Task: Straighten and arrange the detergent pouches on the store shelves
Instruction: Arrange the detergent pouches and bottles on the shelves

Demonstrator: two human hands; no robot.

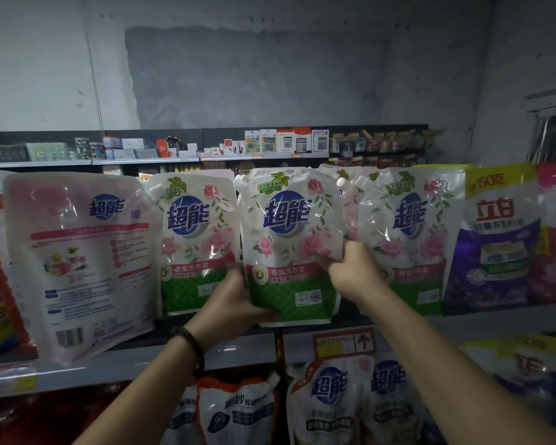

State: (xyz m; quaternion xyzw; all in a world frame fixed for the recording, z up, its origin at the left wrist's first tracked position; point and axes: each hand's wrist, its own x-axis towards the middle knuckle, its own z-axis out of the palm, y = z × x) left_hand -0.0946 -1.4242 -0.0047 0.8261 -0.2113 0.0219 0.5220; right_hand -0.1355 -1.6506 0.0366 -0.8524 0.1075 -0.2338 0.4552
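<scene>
Three white, rose-printed, green-based plastic detergent pouches face out along the grey metal shelf. The left grip curls round the middle pouch at its lower left edge; the right grip clasps its right edge. One pink-backed pouch stands reversed at the left.

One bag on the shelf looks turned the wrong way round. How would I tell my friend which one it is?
On the upper front shelf, find the middle rose pouch that the left hand and right hand hold. Go left past the next rose pouch to the big pale pink pouch. Only this one shows its back: small print and a barcode, no green band.
</scene>
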